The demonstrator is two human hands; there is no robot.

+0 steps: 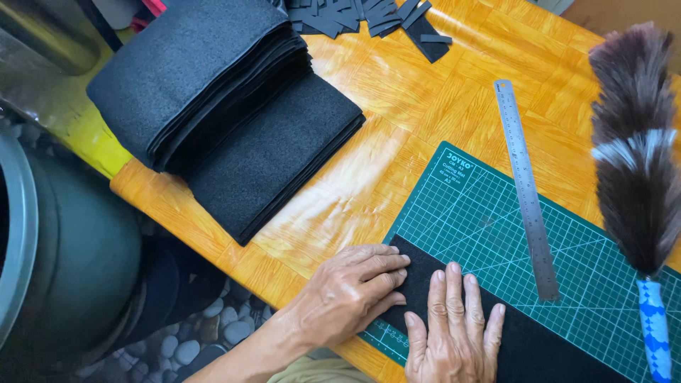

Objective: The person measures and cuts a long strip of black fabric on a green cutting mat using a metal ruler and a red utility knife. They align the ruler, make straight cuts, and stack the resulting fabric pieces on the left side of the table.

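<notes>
A black felt sheet (525,340) lies flat on a green cutting mat (468,206) at the near edge of the orange wooden table (397,99). My left hand (351,287) rests palm down on the sheet's left end, fingers together and pointing right. My right hand (454,333) presses flat on the sheet just beside it, fingers pointing away from me. Neither hand grips anything. A steel ruler (526,188) lies partly on the mat, to the right of both hands and apart from them.
A tall stack of folded black felt (227,106) sits at the table's left. Cut black strips (369,18) lie at the far edge. A feather duster (635,156) with a blue-white handle lies along the right. A grey bin (64,255) stands left of the table, over pebbled floor.
</notes>
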